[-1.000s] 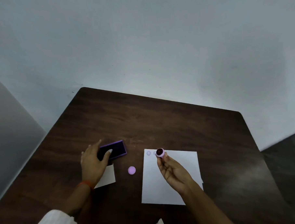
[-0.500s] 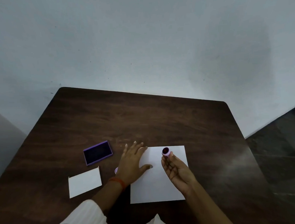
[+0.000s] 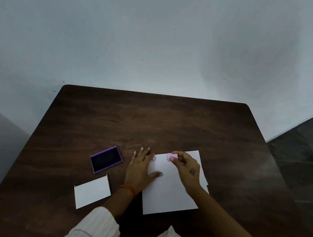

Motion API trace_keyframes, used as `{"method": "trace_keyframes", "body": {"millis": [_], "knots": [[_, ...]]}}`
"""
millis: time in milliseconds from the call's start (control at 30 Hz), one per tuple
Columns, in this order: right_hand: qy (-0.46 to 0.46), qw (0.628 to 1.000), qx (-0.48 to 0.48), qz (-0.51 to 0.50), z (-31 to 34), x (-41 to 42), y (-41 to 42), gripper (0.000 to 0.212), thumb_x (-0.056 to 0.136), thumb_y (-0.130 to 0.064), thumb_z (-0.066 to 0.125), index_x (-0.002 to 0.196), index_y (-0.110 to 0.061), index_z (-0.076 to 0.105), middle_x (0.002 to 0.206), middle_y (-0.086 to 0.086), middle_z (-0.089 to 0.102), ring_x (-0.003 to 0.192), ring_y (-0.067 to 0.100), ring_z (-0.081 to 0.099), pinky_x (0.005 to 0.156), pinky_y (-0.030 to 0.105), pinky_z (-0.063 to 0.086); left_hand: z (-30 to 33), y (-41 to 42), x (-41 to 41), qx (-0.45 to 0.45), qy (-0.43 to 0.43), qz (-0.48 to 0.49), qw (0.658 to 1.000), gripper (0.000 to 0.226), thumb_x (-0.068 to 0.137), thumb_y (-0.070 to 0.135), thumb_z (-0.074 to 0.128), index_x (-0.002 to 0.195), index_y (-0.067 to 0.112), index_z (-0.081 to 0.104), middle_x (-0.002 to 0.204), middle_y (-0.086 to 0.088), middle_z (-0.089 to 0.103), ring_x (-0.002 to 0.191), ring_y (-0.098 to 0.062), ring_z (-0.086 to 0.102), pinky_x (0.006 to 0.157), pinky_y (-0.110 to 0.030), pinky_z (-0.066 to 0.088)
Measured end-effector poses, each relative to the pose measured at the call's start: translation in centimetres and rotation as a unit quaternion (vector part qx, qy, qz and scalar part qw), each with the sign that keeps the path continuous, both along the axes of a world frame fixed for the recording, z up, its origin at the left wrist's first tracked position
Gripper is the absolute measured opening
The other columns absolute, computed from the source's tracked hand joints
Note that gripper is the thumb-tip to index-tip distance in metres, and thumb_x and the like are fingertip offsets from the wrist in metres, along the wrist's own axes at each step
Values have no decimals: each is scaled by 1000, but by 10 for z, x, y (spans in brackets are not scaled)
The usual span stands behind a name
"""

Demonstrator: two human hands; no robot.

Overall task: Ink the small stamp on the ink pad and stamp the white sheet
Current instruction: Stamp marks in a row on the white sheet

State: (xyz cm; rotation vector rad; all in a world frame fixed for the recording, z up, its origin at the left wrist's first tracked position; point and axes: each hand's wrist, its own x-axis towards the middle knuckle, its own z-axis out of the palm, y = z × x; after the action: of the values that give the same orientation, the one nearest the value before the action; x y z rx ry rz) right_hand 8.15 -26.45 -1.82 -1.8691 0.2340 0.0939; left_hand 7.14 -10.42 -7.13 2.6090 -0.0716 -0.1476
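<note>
- The right hand (image 3: 187,168) pinches the small round lilac plastic stamp (image 3: 171,156) between thumb and fingertips, over the far end of the white paper sheet (image 3: 170,193); I cannot tell whether its face is touching the paper yet.
- The left hand (image 3: 139,168) lies flat and open, fingers spread, holding nothing, pressing the sheet's near-left edge onto the dark brown wooden table (image 3: 152,122).
- A faint round mark (image 3: 154,158) sits on the sheet just beside the left fingertips, a little left of the stamp.
- To do this step well, I would say: bring the stamp straight down, press evenly without rocking, lift straight up, and keep the left palm steady so the paper cannot slide.
- The stamp is near the sheet's far edge; drifting forward would print on wood.
- The open purple rectangular ink pad (image 3: 106,161) lies well to the left, apart from the sheet, with a small white card (image 3: 92,192) in front of it.
- The sheet's middle and near half are bare, with free table to the right.
</note>
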Motion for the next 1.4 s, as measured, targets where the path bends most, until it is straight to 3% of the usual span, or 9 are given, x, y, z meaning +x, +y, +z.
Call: {"method": "trace_keyframes", "body": {"millis": [67,167,267,367,500,767,1000,1400], "knots": [[-47,995,-82,45,-3,5,5,9,82,-17,68,88,-9,70,92,6,72,79,9,63,76,14,52,0,1,0,-9,-1,-1,1000,77,75,62,56,138,24,34,155,1,22,145,-18,10,117,-34,-1],[-88,968,-206,111,-7,14,12,18,84,-19,66,94,-5,69,96,12,73,84,18,64,75,10,43,-1,2,1,-13,2,-4,1000,77,74,62,57,137,24,35,155,1,22,145,-19,9,117,-37,-1],[-73,929,-311,185,-13,22,17,26,87,-21,62,105,-3,64,110,16,68,96,27,64,84,24,47,-2,2,1,-12,7,-3,1000,77,74,63,56,137,25,35,156,2,21,145,-18,8,116,-36,-3],[-20,889,-391,239,-14,26,20,37,90,-26,55,121,-6,54,128,12,59,111,26,59,97,27,45,-4,2,1,-15,6,-1,1000,76,74,64,56,136,26,36,156,2,21,145,-18,9,115,-35,-5],[30,875,-411,256,-12,29,24,43,93,-31,48,130,-9,46,138,9,51,121,26,53,104,28,39,-6,2,2,-12,1,2,1000,75,73,65,55,135,27,37,155,2,22,145,-17,9,113,-34,-6],[8,849,-447,281,-11,32,29,37,94,-27,49,126,-9,49,134,10,54,114,27,57,97,28,45,-5,1,2,-14,1,4,1000,74,74,64,56,135,27,38,156,3,21,145,-17,8,113,-34,-6],[-90,836,-466,274,-16,29,30,28,91,-23,53,110,-4,60,116,13,65,104,27,58,87,30,47,-4,2,1,-21,1,0,1000,73,75,61,57,136,25,36,156,2,20,145,-16,6,115,-34,-6],[-94,855,-419,290,-20,31,29,30,89,-16,58,111,3,60,121,18,63,110,32,57,98,31,43,-6,1,1,-33,1,6,999,73,75,61,58,136,26,37,156,3,20,145,-16,6,116,-35,-6]]}}
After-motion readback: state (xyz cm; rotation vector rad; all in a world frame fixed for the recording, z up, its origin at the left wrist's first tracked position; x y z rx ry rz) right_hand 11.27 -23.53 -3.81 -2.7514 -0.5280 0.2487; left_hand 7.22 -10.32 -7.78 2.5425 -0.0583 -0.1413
